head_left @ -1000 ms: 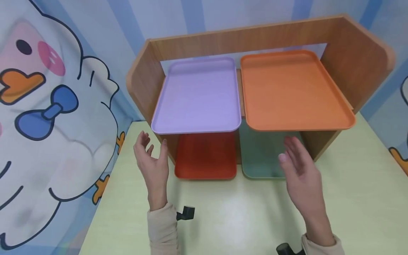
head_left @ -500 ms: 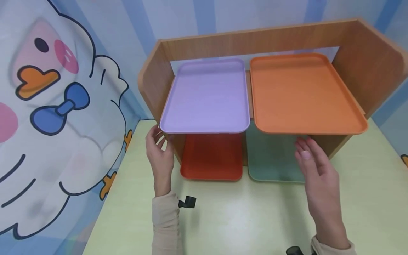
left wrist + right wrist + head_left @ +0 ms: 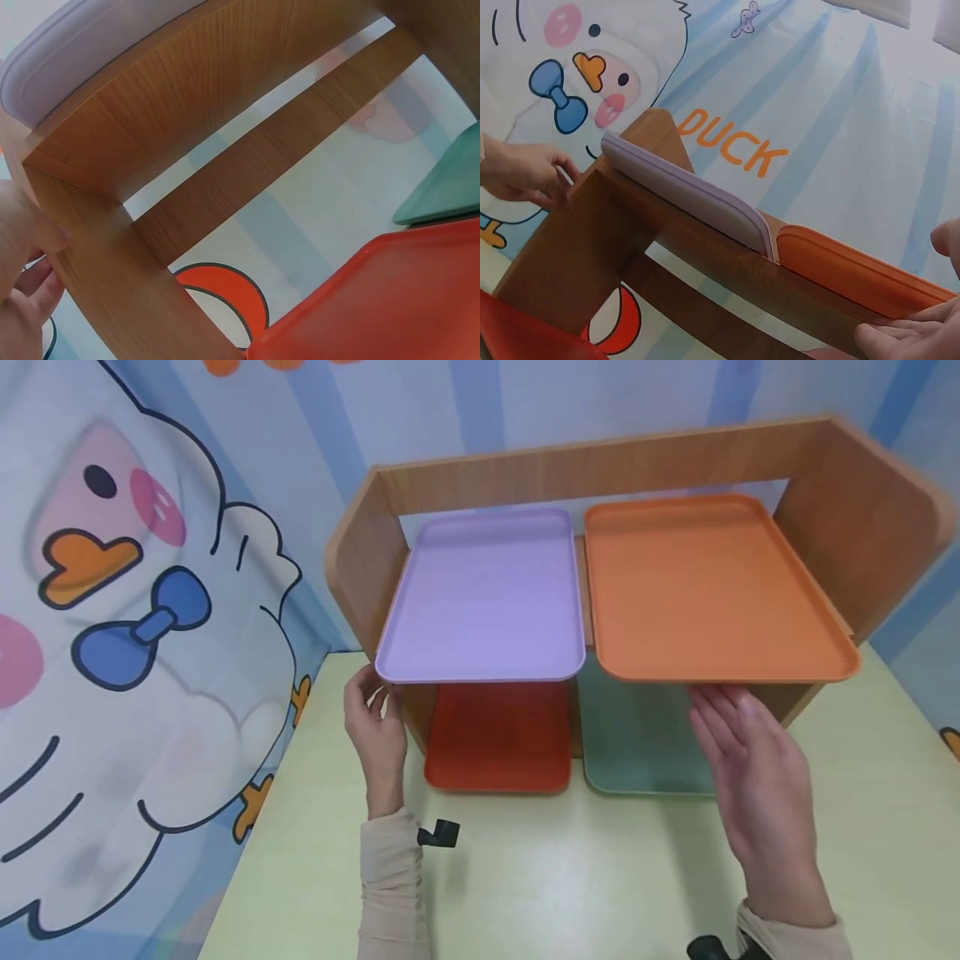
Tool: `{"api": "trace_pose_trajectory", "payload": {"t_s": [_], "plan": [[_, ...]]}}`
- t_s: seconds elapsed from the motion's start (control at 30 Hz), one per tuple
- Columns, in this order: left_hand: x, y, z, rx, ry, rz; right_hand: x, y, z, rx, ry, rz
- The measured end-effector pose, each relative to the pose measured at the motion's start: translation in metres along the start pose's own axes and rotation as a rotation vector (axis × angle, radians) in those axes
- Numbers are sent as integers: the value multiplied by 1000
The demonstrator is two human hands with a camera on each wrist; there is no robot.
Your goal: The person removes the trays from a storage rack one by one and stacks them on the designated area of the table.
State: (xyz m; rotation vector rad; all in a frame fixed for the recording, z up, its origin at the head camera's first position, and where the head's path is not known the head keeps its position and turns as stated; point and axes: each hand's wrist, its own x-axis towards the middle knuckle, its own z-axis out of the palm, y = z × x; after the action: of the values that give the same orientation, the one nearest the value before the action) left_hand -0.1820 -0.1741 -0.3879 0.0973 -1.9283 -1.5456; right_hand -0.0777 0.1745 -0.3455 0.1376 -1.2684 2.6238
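The left hand (image 3: 377, 739) grips the wooden shelf (image 3: 363, 547) by its near side, the lilac tray (image 3: 482, 602) lying just right of it; well apart, the right hand (image 3: 765, 785) reaches straight-fingered under the orange tray (image 3: 716, 589), contact hidden. Uneven lifting by the hands could tilt the shelf and slide both trays off. Half a second ago, those right fingertips showed below the orange edge.

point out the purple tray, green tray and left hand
Purple tray (image 3: 483, 597): head view, middle of its flat base
Green tray (image 3: 647, 739): head view, middle of its visible base
Left hand (image 3: 377, 731): head view, middle of the hand
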Motion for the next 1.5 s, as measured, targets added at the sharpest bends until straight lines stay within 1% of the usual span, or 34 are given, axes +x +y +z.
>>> {"api": "trace_pose_trajectory", "payload": {"t_s": [0.07,0.13,0.3,0.37,0.47,0.57,0.67,0.73,0.87,0.97,1.13,1.3,1.5], "plan": [[-1,7,-1,-8,4,2,3,0,-1,68,-21,18],[0,9,-2,-9,7,-12,5,0,-1,133,-31,35],[9,-12,-2,-22,27,-10,13,0,1,317,-42,33],[11,-13,-3,-34,35,-5,16,0,4,394,-45,25],[13,-13,-3,-44,48,-2,21,3,8,479,-32,9],[12,-13,-3,-35,45,-15,25,5,11,558,-4,-1],[9,-13,-1,-22,29,-38,26,6,10,604,36,-7],[6,-11,0,-15,18,-51,27,6,9,613,62,-10],[1,5,1,1,12,-61,27,5,10,607,99,-18],[-2,15,0,4,18,-48,28,4,12,615,123,-20],[-1,17,-1,-6,25,-23,30,2,15,612,168,-19],[-2,16,-1,-2,14,-34,29,2,17,581,207,-39],[-3,17,-2,7,9,-46,24,2,17,557,226,-59]]}}
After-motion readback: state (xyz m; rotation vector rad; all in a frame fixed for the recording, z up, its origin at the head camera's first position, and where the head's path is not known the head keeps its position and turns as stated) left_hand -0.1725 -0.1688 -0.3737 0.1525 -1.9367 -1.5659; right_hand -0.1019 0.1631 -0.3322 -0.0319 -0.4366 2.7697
